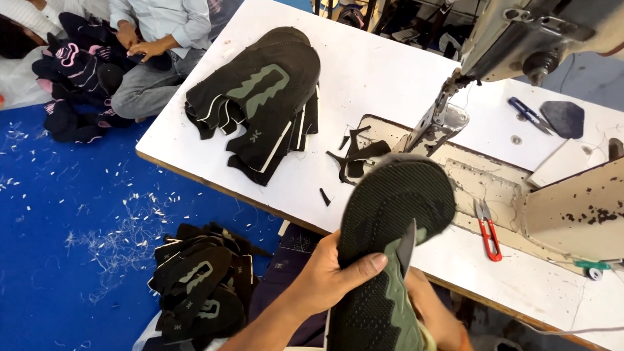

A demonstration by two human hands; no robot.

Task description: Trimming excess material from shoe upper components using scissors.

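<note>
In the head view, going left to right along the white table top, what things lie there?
Stack of black and green shoe uppers → black fabric scraps → sewing machine presser foot → red thread snips → blue thread snips → dark fabric patch.

Left hand [328, 276] and forearm: bare, no sleeve, no glove, no ring or watch showing. Thumbnail short and plain. Right hand [432, 312] mostly hidden, only a bare stretch of palm and wrist in view at the near edge (an orange strip sits by the wrist; band or cuff, can't tell). Lap below: dark navy trousers [286, 273], faint print.
</note>
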